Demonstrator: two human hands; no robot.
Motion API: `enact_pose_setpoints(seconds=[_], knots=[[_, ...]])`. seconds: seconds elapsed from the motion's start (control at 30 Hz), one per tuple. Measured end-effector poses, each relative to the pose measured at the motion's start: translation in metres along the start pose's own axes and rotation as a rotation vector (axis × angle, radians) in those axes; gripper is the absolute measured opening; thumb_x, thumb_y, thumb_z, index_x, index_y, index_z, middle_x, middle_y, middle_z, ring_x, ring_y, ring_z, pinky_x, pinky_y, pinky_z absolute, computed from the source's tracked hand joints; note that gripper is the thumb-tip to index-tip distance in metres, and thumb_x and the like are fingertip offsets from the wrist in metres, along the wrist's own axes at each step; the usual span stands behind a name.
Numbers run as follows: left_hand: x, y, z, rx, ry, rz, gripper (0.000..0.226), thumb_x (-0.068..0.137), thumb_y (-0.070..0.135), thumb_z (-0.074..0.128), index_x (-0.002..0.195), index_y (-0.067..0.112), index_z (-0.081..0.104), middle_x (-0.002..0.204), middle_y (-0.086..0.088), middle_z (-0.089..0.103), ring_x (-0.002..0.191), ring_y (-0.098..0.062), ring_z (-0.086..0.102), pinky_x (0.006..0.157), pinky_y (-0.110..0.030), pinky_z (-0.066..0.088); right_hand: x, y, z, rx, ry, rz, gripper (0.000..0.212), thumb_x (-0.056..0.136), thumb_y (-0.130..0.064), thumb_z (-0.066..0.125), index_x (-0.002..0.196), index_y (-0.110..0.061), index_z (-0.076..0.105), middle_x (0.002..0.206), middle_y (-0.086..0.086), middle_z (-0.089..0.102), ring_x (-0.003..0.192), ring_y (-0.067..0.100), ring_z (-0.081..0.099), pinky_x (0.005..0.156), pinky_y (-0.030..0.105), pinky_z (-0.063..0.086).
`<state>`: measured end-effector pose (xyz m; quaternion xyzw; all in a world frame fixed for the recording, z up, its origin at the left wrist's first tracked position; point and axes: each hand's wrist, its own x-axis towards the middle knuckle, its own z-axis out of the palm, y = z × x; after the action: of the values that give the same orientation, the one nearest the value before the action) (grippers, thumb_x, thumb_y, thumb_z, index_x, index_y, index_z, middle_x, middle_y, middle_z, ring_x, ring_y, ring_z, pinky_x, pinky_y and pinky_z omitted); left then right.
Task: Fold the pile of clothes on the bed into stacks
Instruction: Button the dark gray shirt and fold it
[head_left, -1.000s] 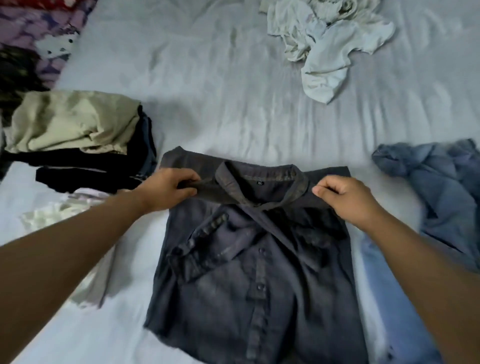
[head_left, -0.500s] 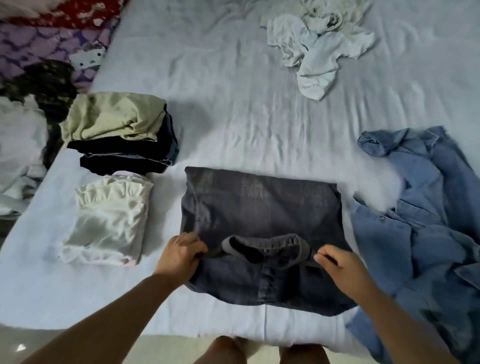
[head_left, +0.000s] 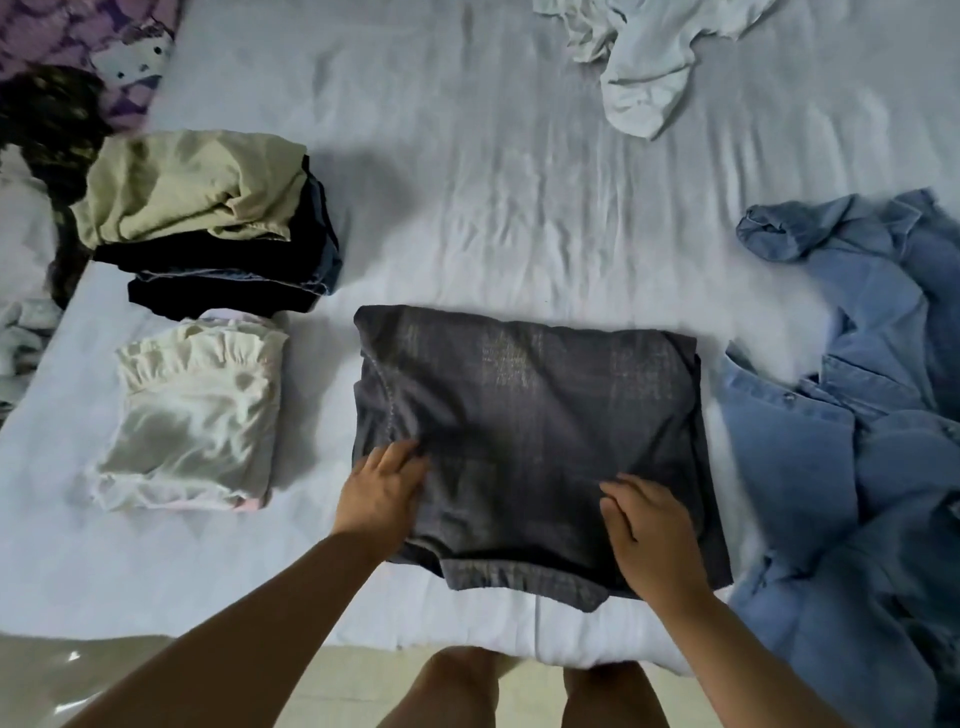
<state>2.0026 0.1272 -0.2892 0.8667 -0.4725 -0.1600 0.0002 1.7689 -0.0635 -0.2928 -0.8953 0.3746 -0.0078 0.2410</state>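
Your left hand (head_left: 384, 488) and right hand (head_left: 649, 530) lie open, flattening the folded dark shirt (head_left: 524, 415) at lower centre; next, I judge, lift it onto the stack (head_left: 208, 218) at upper left.

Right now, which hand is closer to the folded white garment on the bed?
Left. The left hand rests on the dark grey shirt at its left edge, just right of the folded white garment; the right hand lies farther right on the shirt.

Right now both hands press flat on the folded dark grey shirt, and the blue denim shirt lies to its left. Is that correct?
Not quite. The head view shows the blue denim shirt to the right of the dark grey shirt. The left hand and right hand do press on it.
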Motion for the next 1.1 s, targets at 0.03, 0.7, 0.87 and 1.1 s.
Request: enact_pose_setpoints(seconds=[0.03,0.7,0.87,1.1], knots=[[0.009,0.001,0.006,0.051,-0.020,0.050,0.029,0.075,0.026,0.067,0.103,0.019,0.071,0.120,-0.013,0.063,0.105,-0.038,0.063,0.083,-0.048,0.052,0.005,-0.006,0.004,-0.036,-0.077,0.032,0.051,0.090,-0.042,0.032,0.112,-0.013,0.068,0.119,0.013,0.064,0.109,0.036,0.060,0.090,0.051,0.048],[0.030,-0.018,0.018,-0.322,-0.058,-0.614,0.061,0.093,0.042,0.049,0.147,0.042,0.019,0.138,-0.009,0.033,0.108,-0.031,0.054,0.091,-0.041,0.046,0.110,0.027,0.011,-0.365,-0.118,-0.006,0.063,0.085,-0.050,0.033,0.140,-0.021,0.043,0.151,0.016,0.031,0.137,0.041,0.023,0.104,0.066,0.020],[0.027,-0.026,0.022,-0.060,-0.094,-0.644,0.050,0.096,0.030,0.046,0.144,0.034,0.036,0.113,-0.007,0.051,0.102,-0.032,0.054,0.084,-0.043,0.046,0.145,0.063,0.006,-0.502,-0.316,0.060,0.067,0.094,-0.062,0.016,0.152,-0.031,0.004,0.159,0.004,-0.005,0.146,0.020,-0.006,0.111,0.058,-0.006],[0.119,0.053,0.017,-0.004,0.138,-0.105,0.072,0.085,0.054,0.036,0.146,0.018,0.027,0.156,-0.007,0.018,0.146,-0.022,0.001,0.115,-0.041,0.003,0.152,0.061,0.008,-0.423,-0.097,-0.029,0.067,0.087,-0.057,0.030,0.142,-0.021,0.041,0.150,0.017,0.032,0.137,0.043,0.024,0.106,0.064,0.012]])
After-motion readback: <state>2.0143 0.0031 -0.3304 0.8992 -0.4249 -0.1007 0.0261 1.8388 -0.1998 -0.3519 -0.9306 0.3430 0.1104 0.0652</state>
